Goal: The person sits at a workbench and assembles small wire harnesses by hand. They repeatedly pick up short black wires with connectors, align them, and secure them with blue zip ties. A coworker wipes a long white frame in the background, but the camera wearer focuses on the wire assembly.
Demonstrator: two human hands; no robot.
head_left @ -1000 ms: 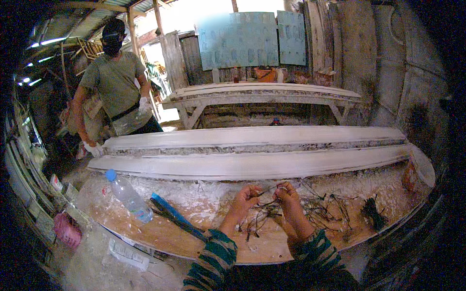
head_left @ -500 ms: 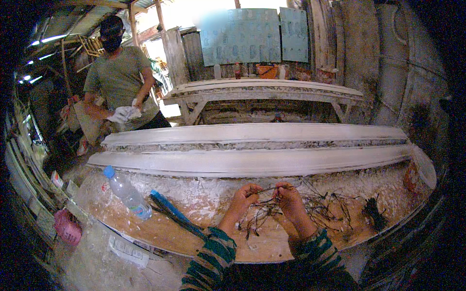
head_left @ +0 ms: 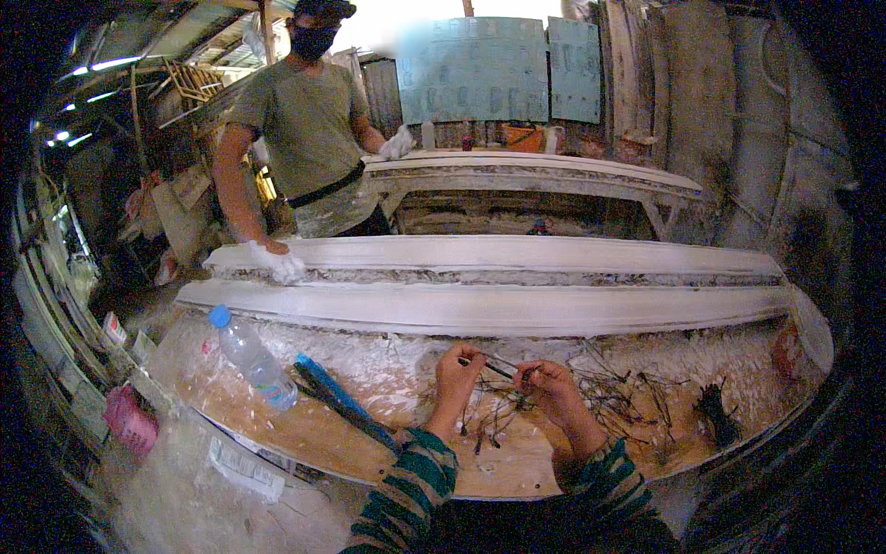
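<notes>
**Both hands on thin dark wire, near edge of bench**

A thin dark wire strand [head_left: 503, 367] spans between the two hands above the plaster-crusted wooden bench [head_left: 305, 434]. Left hand [head_left: 459, 365] pinches one end; right hand [head_left: 544, 380] is closed on the other. Beneath lies a loose tangle of dark wire pieces [head_left: 609, 406].

Risks, judged: a strand may spring loose and prick a finger, or snag the tangle and drag pieces off the edge.

Left of the hands: blue flat bar [head_left: 337, 399], clear plastic bottle with blue cap [head_left: 251, 356]. Behind: long white plaster mouldings [head_left: 480, 309]; a gloved person [head_left: 309, 129] stands well apart.
</notes>
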